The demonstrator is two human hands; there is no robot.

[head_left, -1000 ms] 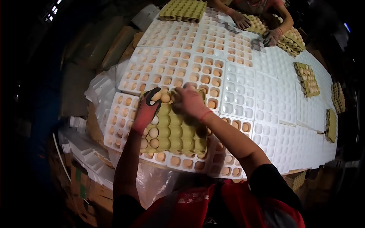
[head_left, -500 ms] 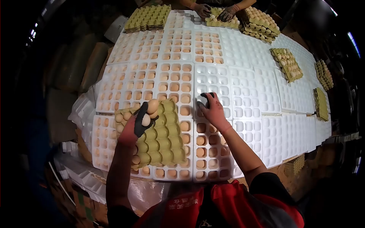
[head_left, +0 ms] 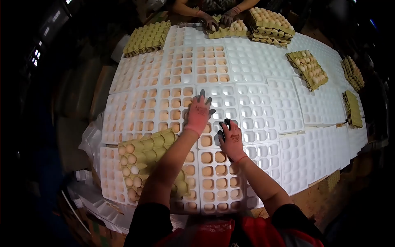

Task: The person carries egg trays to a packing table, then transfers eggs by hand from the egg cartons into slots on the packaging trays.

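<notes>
My left hand (head_left: pixel 199 113), in a pink glove with dark fingertips, lies palm down over a white foam tray (head_left: pixel 224 96) with square cells. Its fingers are stretched and spread, and no egg shows in it; the space under the palm is hidden. Just to the right, my right hand (head_left: pixel 231 140), gloved alike, hovers above the same cells with fingers bent and apart, no egg visible between them. Below my left forearm, a yellow-green pulp egg tray (head_left: pixel 152 144) rests tilted on the foam trays, with several eggs (head_left: pixel 131 159) along its left side.
Foam trays holding eggs (head_left: pixel 212 61) cover the left and middle; unfilled ones (head_left: pixel 288 103) extend right. Empty pulp trays (head_left: pixel 147 38) are stacked at the back left. Across the table, a co-worker's gloved hands (head_left: pixel 218 20) work near stacked eggs (head_left: pixel 271 24). Another egg-filled tray (head_left: pixel 308 68) sits right.
My left hand has moved from the pulp tray, where it held several eggs, forward and right over the foam cells. My right hand stays close by. The view has shifted slightly.
</notes>
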